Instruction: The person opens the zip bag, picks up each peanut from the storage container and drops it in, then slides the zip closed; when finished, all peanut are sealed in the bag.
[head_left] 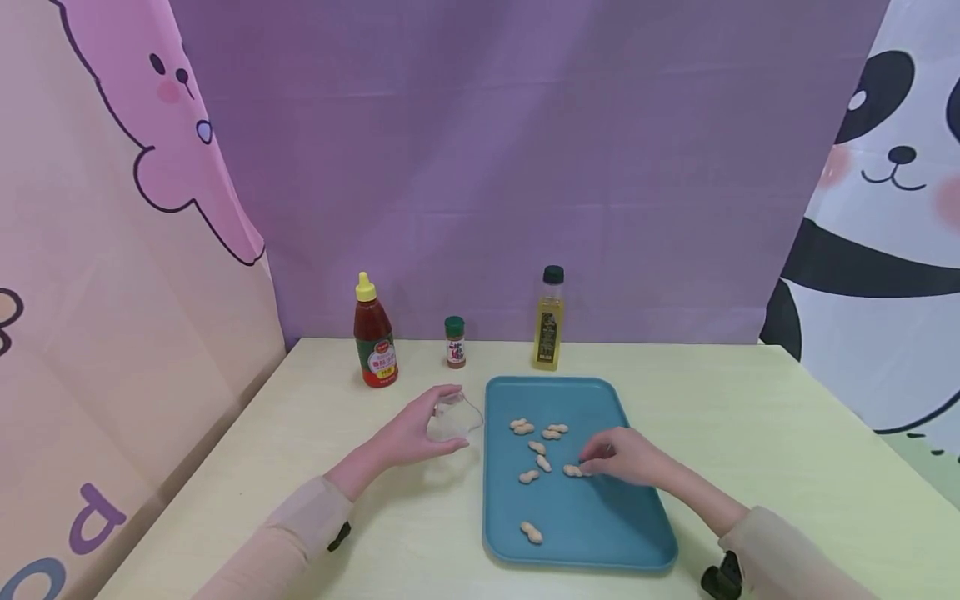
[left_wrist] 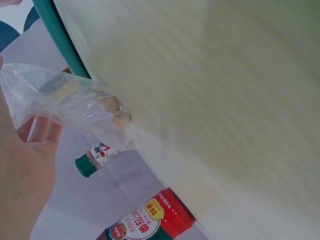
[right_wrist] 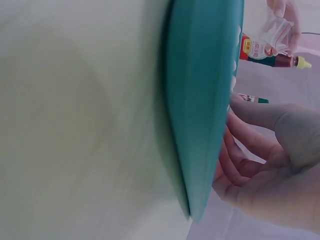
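Observation:
My left hand grips a clear plastic bag beside the tray's left edge, thumb and fingers spread around its mouth. In the left wrist view, brown peanuts show at the bottom of the bag. Over the blue tray, my right hand has its thumb and fingertips at a peanut, pinching its right end. Several more unshelled peanuts lie scattered on the tray's left and middle. The tray wall hides the right fingertips in the right wrist view.
Along the back of the pale table stand a red sauce bottle with a yellow cap, a small green-capped seasoning jar and an oil bottle. A purple cloth hangs behind them.

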